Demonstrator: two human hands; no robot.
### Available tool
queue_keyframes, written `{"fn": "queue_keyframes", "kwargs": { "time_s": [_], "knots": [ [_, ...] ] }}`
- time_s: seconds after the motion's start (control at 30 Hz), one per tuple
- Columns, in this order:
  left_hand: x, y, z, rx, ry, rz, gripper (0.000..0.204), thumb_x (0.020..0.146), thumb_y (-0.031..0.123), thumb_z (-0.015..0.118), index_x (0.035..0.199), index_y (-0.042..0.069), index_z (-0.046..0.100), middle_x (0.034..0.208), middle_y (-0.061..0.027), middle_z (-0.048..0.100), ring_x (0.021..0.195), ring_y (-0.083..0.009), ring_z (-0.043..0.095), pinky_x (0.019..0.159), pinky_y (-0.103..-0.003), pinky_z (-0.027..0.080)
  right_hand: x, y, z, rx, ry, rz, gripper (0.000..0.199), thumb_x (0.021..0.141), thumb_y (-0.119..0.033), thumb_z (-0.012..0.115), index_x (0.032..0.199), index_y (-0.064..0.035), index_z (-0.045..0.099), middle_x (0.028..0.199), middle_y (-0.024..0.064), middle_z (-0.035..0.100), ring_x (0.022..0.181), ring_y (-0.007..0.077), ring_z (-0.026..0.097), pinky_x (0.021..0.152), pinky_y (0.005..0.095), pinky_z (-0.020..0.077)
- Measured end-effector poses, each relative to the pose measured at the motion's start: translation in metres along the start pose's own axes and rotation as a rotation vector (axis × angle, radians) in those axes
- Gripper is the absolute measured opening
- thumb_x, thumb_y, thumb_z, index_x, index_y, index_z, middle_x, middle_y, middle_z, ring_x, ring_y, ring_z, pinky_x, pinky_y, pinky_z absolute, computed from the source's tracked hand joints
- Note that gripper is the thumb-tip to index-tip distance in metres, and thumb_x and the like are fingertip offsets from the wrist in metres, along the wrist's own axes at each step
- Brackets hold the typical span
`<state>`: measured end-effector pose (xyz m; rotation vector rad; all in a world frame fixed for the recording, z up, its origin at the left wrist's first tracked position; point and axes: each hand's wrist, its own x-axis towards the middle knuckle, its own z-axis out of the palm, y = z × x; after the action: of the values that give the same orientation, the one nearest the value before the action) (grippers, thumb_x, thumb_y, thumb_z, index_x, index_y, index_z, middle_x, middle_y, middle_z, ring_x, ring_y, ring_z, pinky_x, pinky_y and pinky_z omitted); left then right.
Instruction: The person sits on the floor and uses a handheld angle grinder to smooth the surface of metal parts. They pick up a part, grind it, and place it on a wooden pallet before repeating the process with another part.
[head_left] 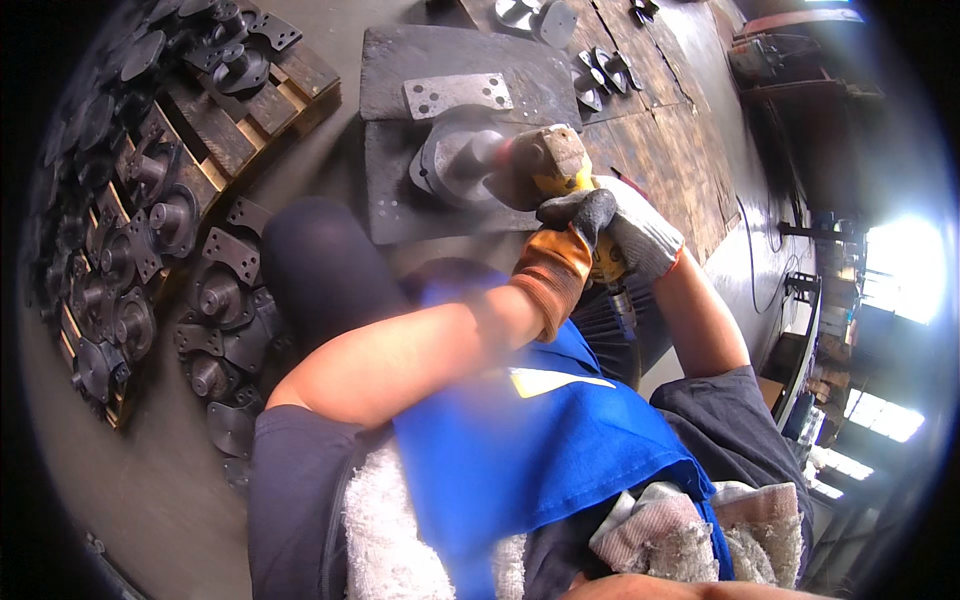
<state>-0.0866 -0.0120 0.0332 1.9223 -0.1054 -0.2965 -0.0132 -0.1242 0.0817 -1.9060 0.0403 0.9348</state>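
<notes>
My left hand (568,250), in an orange and dark glove, is closed around the body of a yellow air grinder (575,182). Beside it my right hand (642,230), in a white knit glove, grips the same tool. A hose fitting (622,312) hangs below the grip. The grinder's blurred head meets the round boss of a grey metal bracket (440,160). That bracket has a flat plate with several holes (460,95) along its far side. It lies on a dark, scuffed work board (400,215). The tool's head partly hides the boss.
Many similar metal brackets (172,222) crowd a wooden pallet (290,105) on the left, with more piled on the floor (215,295) near my knee. A wooden tabletop (665,160) at the right bears a few small metal parts (605,70). A dark cable (750,250) runs farther right.
</notes>
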Motion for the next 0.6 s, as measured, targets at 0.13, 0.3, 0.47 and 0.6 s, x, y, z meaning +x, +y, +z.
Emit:
{"fn": "queue_keyframes", "kwargs": {
  "time_s": [0.13, 0.3, 0.47, 0.6],
  "knots": [
    [0.006, -0.054, 0.047, -0.371, -0.068, 0.091, 0.030, 0.097, 0.021, 0.048, 0.123, 0.006, 0.055, 0.105, -0.0135, 0.067, 0.092, -0.0248, 0.067, 0.076, -0.034, 0.054, -0.003, 0.022, 0.014, -0.305, 0.133, -0.031, 0.034, 0.087, -0.020, 0.068, 0.112, 0.0029, 0.066, 0.105, 0.0052, 0.067, 0.090, 0.0120, 0.063, 0.082, 0.0269, 0.0519],
    [-0.028, -0.083, 0.060, 0.528, -0.080, 0.354, 0.052, 0.088, 0.030, 0.061, 0.129, 0.002, 0.047, 0.111, -0.0122, 0.064, 0.093, -0.0217, 0.066, 0.075, -0.032, 0.054, -0.023, 0.048, 0.031, -0.085, 0.166, 0.033, 0.033, 0.083, -0.015, 0.073, 0.110, 0.0028, 0.066, 0.098, 0.0047, 0.068, 0.086, 0.0118, 0.064, 0.079, 0.0269, 0.0517],
    [-0.028, -0.068, 0.054, 0.303, -0.249, -0.197, 0.060, 0.086, 0.044, 0.059, 0.128, 0.003, 0.052, 0.107, -0.0122, 0.067, 0.093, -0.0259, 0.067, 0.077, -0.036, 0.055, -0.017, 0.078, 0.031, -0.296, 0.053, -0.330, 0.030, 0.086, -0.015, 0.069, 0.110, 0.0021, 0.066, 0.097, 0.0055, 0.068, 0.087, 0.0135, 0.065, 0.079, 0.0279, 0.0521],
    [0.015, -0.078, 0.075, -0.608, -0.162, -0.748, 0.084, 0.075, 0.076, 0.053, 0.123, 0.008, 0.059, 0.104, -0.0160, 0.069, 0.093, -0.0280, 0.070, 0.076, -0.038, 0.057, -0.008, 0.072, 0.036, -0.203, -0.030, -0.384, 0.032, 0.089, -0.020, 0.066, 0.112, 0.0019, 0.066, 0.101, 0.0067, 0.069, 0.090, 0.0145, 0.065, 0.081, 0.0287, 0.0520]
  ]
}}
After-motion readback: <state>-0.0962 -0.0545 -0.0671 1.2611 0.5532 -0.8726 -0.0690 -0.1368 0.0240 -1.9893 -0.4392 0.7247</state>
